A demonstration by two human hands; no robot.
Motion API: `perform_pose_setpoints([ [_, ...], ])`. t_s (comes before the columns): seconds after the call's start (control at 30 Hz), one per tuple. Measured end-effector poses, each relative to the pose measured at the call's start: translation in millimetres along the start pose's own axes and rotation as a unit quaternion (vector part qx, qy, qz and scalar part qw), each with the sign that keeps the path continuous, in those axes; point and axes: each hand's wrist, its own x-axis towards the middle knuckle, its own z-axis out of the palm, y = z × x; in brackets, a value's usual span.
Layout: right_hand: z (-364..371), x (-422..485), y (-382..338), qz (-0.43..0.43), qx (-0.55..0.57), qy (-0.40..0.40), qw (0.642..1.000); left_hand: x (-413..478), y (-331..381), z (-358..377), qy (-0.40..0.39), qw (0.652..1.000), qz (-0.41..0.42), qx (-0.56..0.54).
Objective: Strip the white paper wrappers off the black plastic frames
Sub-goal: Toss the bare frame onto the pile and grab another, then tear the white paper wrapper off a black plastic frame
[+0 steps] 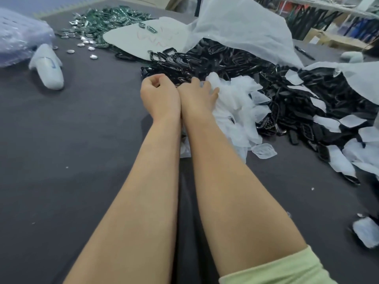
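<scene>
The left hand (pixel 160 93) is curled with its palm turned away, so one cannot tell if it holds something. The fingertips of the right hand (pixel 196 94) go into the heap of white wrappers (pixel 235 103); whether they pinch any is not visible. Behind the heap, a big white sheet (pixel 242 27) covers part of the black frames (pixel 205 58). Right of the heap, the wrapped frames (pixel 336 124) are cut by the picture's edge. Far behind the heap, the shelves (pixel 328 17) are blurred. Far left of it, the shiny pieces (pixel 98 23) are too small to identify.
</scene>
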Motion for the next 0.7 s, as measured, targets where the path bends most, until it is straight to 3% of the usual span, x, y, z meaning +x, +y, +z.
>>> perform_pose_setpoints([
  [0.17,-2.6,-1.8,-0.8,0.024,0.051,0.029,0.998,-3.8,1.2,-0.5,-0.003,0.999,-0.018,-0.032],
  [0.27,-5.5,-4.1,-0.3,0.023,0.139,0.084,0.986,-6.6,2.7,1.0,0.012,1.0,-0.004,-0.018],
  [0.37,-16.2,-8.7,8.1,0.007,0.302,0.141,0.943,-11.1,6.4,1.5,0.015,1.0,0.022,-0.013],
  [0.47,-31.2,-27.5,22.5,-0.027,0.459,0.151,0.875,-19.8,8.2,2.0,0.0,0.998,0.069,0.006],
  [0.6,-45.0,-61.7,48.1,-0.022,0.523,0.138,0.841,-43.3,10.3,7.9,-0.058,0.982,0.157,0.082],
  [0.7,-53.6,-80.9,73.7,0.011,0.547,0.125,0.828,-65.3,10.0,14.8,-0.136,0.967,0.173,0.131],
])
